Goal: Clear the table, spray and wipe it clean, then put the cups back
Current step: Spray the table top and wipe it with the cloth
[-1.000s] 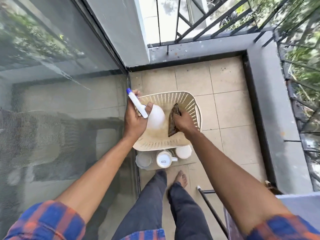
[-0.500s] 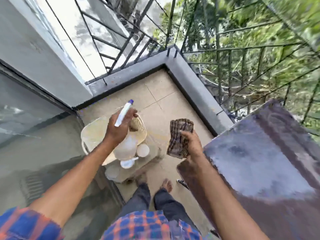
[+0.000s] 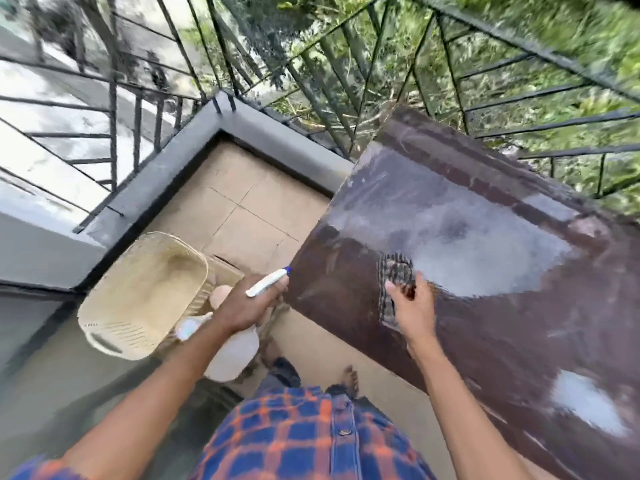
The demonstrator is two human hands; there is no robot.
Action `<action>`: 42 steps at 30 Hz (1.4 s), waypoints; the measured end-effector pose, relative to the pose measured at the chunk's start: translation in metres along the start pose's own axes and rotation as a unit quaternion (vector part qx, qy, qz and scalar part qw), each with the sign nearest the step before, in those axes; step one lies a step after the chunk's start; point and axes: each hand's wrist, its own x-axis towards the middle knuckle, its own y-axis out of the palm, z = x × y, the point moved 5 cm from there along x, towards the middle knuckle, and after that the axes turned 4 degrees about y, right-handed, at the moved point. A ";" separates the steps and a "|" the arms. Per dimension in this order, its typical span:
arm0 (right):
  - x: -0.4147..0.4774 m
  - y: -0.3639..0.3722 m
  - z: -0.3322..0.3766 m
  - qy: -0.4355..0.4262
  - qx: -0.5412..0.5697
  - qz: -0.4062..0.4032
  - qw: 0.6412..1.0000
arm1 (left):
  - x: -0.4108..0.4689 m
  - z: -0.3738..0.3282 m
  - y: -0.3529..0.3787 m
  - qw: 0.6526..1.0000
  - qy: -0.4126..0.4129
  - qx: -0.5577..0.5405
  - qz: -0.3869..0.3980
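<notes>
A dark brown table (image 3: 502,306) fills the right side, its top glossy with pale reflections. My right hand (image 3: 412,306) holds a dark checked cloth (image 3: 393,271) over the table's left part. My left hand (image 3: 249,303) grips a white spray bottle (image 3: 235,348) just left of the table's edge; its white trigger with a blue tip (image 3: 268,281) points at the table. White cups (image 3: 221,294) show blurred on the floor behind my left hand, partly hidden.
A cream perforated plastic basket (image 3: 138,306) sits on the floor at the left, beside a glass door (image 3: 34,341). Tiled balcony floor (image 3: 242,209) lies ahead, bounded by a grey ledge (image 3: 277,140) with black metal railing (image 3: 346,81). My bare feet stand by the table.
My view swung right from the basket toward the table. My right hand carried the cloth out of the basket and over the tabletop; my left hand brought the spray bottle beside the table's edge.
</notes>
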 end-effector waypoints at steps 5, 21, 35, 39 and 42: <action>-0.008 -0.033 -0.021 -0.038 0.011 -0.044 0.998 | -0.027 0.012 0.026 0.997 -0.029 0.065 0.007; -0.069 -0.180 -0.114 -0.051 -0.150 -0.289 0.944 | -0.031 -0.035 0.140 0.988 -0.005 0.070 0.141; -0.068 -0.120 -0.157 0.046 -0.330 -0.237 0.913 | 0.005 -0.044 0.100 0.986 0.024 0.029 0.163; -0.062 -0.077 -0.137 0.093 -0.332 -0.262 0.901 | 0.011 -0.034 0.068 0.991 0.016 0.018 0.131; -0.056 -0.018 -0.098 0.074 -0.329 -0.229 0.913 | 0.013 -0.022 0.044 0.994 0.012 0.010 0.104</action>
